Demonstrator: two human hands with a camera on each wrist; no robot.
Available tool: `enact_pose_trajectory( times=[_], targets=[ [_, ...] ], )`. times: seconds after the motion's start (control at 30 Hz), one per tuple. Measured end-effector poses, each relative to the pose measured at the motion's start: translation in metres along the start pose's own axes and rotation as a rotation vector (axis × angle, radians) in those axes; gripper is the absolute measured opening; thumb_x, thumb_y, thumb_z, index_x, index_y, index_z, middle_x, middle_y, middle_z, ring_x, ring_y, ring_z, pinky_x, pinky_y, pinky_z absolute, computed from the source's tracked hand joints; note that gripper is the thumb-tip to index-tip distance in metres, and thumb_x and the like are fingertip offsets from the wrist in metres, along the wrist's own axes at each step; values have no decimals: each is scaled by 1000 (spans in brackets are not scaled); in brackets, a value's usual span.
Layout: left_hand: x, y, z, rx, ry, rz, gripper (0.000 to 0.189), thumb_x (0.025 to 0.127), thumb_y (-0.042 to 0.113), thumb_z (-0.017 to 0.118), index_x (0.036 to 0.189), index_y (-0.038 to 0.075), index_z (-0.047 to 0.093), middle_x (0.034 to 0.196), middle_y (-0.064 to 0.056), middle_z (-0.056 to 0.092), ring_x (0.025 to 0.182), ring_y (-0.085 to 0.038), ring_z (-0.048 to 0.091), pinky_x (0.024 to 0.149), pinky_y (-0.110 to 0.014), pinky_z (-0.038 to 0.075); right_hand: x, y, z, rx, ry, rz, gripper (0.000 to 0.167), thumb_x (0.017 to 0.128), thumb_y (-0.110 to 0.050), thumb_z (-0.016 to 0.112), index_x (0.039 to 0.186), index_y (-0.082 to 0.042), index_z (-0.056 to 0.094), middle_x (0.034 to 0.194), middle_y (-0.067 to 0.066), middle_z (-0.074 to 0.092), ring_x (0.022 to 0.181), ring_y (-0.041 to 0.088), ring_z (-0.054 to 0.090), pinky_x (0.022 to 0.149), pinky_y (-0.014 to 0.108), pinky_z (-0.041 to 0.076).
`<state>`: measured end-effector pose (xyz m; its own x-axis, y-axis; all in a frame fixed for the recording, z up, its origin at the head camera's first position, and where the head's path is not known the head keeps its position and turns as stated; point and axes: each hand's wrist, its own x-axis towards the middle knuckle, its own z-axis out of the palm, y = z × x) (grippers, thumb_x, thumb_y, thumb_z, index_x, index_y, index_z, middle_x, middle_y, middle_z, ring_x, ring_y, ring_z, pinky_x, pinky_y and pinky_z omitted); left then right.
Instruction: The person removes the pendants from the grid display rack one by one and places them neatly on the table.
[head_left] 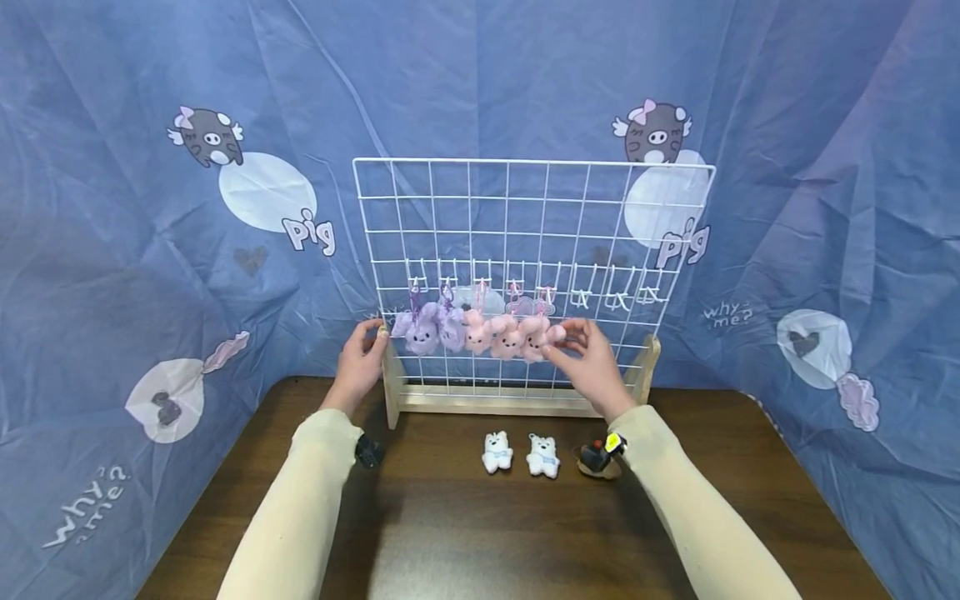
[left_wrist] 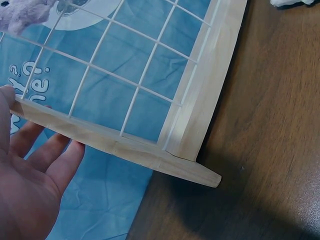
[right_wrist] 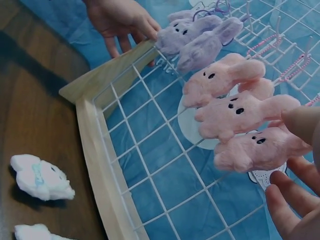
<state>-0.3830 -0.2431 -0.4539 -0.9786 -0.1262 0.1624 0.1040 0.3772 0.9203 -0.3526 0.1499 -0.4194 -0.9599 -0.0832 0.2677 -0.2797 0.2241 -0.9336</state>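
My left hand (head_left: 363, 354) grips the wooden side post (left_wrist: 100, 137) of the rack at its left end, thumb on one face and fingers on the other. At the right end of the plush row, my right hand (head_left: 588, 358) has its thumb and fingers about the outermost pink plush bunny (right_wrist: 255, 150). Two more pink bunnies (right_wrist: 232, 112) hang beside it. Two purple plush bunnies (head_left: 422, 333) hang further left, near my left hand. All dangle by cords from hooks on the white wire grid (head_left: 507, 200).
Three bare hooks (head_left: 617, 300) stick out at the grid's right side. On the brown table (head_left: 465, 533), in front of the wooden base bar (head_left: 495, 404), lie two white plush bears (head_left: 497, 452). A dark object (head_left: 596, 458) shows beneath my right wrist. Blue fabric (head_left: 480, 75) hangs behind.
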Motion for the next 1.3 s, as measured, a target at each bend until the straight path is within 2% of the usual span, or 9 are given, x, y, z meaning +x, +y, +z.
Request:
enact_pose_trajectory(
  times=[0.2, 0.47, 0.63, 0.83, 0.97, 1.17, 1.3],
  targets=[
    [0, 1, 0, 5, 4, -1, 47, 112, 37, 49, 154, 15, 47, 150, -25, 57, 132, -40, 58, 95, -51, 56, 1, -1, 0, 38, -18, 12, 57, 96, -12, 79, 140, 1, 46, 139, 22, 62, 130, 38, 59, 103, 40, 54],
    [-1, 2, 0, -2, 3, -7, 47, 113, 36, 49, 154, 14, 46, 150, -26, 56, 133, -40, 57, 98, -53, 55, 2, 0, -2, 90, -79, 29, 66, 96, -9, 77, 153, -2, 44, 147, 20, 58, 125, 38, 59, 93, 26, 56],
    [0, 3, 0, 1, 6, 1, 46, 113, 35, 48, 154, 14, 47, 149, -26, 57, 131, -39, 58, 96, -52, 56, 4, 1, -2, 70, -100, 18, 65, 98, -11, 76, 154, -8, 46, 150, 17, 57, 116, 35, 62, 88, 23, 55],
    [0, 4, -1, 4, 0, -5, 46, 113, 35, 47, 154, 14, 46, 150, -26, 56, 132, -40, 57, 97, -54, 55, 5, 2, 0, 66, -101, 8, 63, 99, -12, 75, 154, -5, 46, 147, 21, 59, 103, 26, 64, 82, 21, 54],
    [0, 3, -1, 2, -6, -16, 46, 113, 36, 48, 154, 15, 46, 150, -26, 55, 134, -41, 56, 99, -58, 54, 4, 0, 1, 51, -91, 38, 62, 98, -14, 76, 152, -4, 49, 143, 23, 58, 108, 29, 63, 85, 26, 55],
    [-1, 2, -1, -2, -3, -9, 47, 113, 36, 47, 154, 14, 46, 151, -26, 55, 135, -41, 55, 99, -57, 55, 2, 1, 1, 36, -92, 68, 54, 99, -17, 76, 147, -2, 54, 149, 19, 56, 128, 39, 57, 99, 42, 54],
    [-1, 2, 0, 2, 0, -9, 46, 113, 36, 48, 154, 14, 47, 150, -26, 56, 133, -40, 57, 98, -56, 55, 1, 3, 2, 75, -94, 61, 52, 99, -16, 75, 144, -1, 53, 150, 18, 56, 129, 37, 57, 98, 37, 54]
  ],
)
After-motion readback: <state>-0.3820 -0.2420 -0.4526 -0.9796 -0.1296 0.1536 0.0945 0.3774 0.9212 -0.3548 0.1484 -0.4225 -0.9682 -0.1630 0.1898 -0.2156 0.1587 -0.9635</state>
